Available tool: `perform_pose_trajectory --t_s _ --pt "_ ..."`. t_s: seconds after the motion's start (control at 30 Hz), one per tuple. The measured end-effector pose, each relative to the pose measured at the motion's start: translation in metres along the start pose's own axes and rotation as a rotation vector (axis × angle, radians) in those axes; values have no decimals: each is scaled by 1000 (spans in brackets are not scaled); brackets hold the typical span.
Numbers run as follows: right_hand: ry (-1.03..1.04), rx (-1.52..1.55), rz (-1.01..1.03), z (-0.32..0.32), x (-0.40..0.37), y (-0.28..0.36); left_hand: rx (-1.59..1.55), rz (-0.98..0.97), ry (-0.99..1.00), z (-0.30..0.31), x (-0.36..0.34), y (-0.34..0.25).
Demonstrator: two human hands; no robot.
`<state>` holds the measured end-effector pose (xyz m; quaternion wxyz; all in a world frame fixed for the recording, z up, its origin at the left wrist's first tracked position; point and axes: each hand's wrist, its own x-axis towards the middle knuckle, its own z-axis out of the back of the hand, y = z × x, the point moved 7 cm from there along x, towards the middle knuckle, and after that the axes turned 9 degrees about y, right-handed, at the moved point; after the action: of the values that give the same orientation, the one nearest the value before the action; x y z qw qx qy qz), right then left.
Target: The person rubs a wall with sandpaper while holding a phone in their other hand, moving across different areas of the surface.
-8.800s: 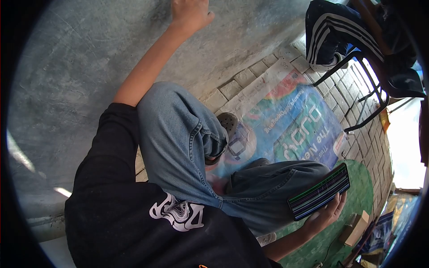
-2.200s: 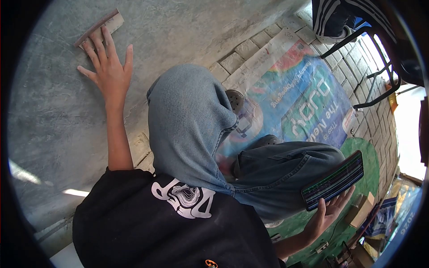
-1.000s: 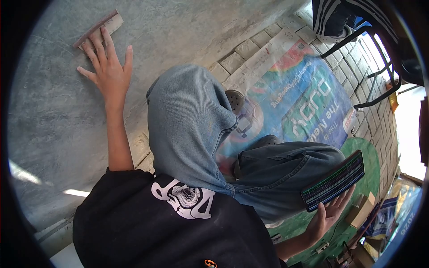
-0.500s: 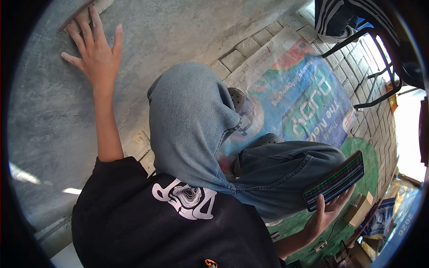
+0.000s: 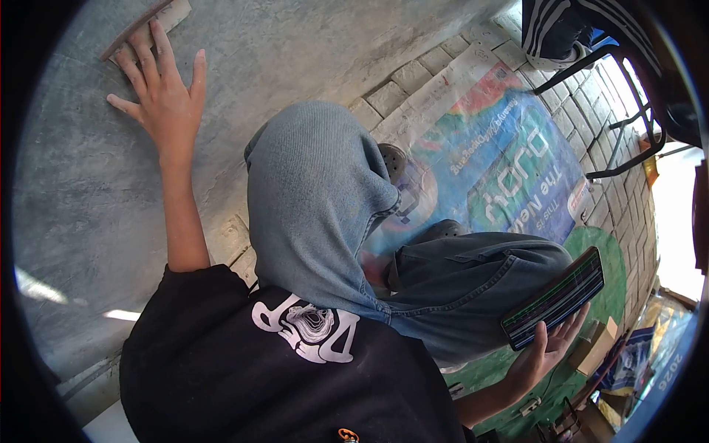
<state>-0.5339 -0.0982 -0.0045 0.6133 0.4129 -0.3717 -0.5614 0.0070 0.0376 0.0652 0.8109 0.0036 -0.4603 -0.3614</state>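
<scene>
My left hand (image 5: 164, 96) reaches to the upper left with its fingers stretched and spread. Its middle fingertips lie on a pale, flat block (image 5: 171, 16) with a reddish-brown edge, set against a grey, smooth surface (image 5: 244, 52). Thumb and little finger stay off the block. Low on the right, my right hand (image 5: 543, 358) holds a smartphone (image 5: 554, 299) tilted by my knee. Its dark screen carries thin green and white lines; the fingers behind it are partly hidden.
My bent legs in blue jeans (image 5: 314, 199) fill the middle. A printed banner (image 5: 502, 159) covers pale paving bricks. Another person's striped trouser leg (image 5: 550, 33) and a black metal chair frame (image 5: 639, 151) are at upper right. A cardboard box (image 5: 594, 347) stands lower right.
My left hand and the block under its fingertips have shifted slightly down and to the right. My right hand and the smartphone have barely moved.
</scene>
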Motion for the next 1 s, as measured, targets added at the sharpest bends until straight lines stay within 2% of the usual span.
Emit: perform_pose_trajectory --t_s 0.1,0.2,0.6,1.0 --pt "50 166 -11 4 2 -4 -2 1 -3 0 0 0" --pt "71 193 -10 5 1 -5 -5 -5 -5 -1 0 0" --pt "167 145 59 6 -4 -7 -3 -3 10 0 0 0" --pt "173 196 24 6 -4 -10 2 -7 2 0 0 0"
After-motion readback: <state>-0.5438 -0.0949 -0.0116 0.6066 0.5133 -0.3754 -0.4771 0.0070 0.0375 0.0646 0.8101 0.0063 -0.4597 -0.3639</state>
